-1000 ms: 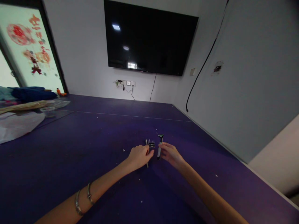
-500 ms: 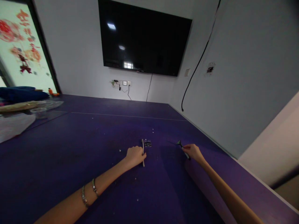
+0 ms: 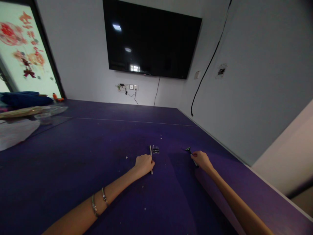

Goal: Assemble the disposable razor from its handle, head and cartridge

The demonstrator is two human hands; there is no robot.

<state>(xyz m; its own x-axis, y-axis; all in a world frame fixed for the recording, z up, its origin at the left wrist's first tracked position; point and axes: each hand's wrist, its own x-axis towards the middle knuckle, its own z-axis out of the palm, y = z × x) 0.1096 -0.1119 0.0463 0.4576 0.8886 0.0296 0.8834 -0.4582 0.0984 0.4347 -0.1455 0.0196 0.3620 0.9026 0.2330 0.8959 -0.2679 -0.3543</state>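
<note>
In the head view my left hand point(image 3: 144, 164) is closed around a toothbrush point(image 3: 151, 150) with a pale handle and a dark-bristled head pointing away from me. Right beside the brush head lies a small dark and clear packet or piece point(image 3: 156, 149); its kind is too small to make out. My right hand point(image 3: 201, 160) pinches the handle of a razor point(image 3: 188, 149), whose dark head points up and to the left. Both hands are low over the purple surface point(image 3: 97, 169).
Small white scraps point(image 3: 126, 157) dot the surface. Plastic bags point(image 3: 19, 132) and a folded blue cloth point(image 3: 25, 99) lie at the far left. A black cable point(image 3: 205, 71) hangs down the right wall, and a television point(image 3: 151, 39) is mounted on the wall ahead.
My left hand and the toothbrush have shifted slightly right, the brush tilting a little. My right hand still holds the razor in nearly the same place. The view has moved slightly.
</note>
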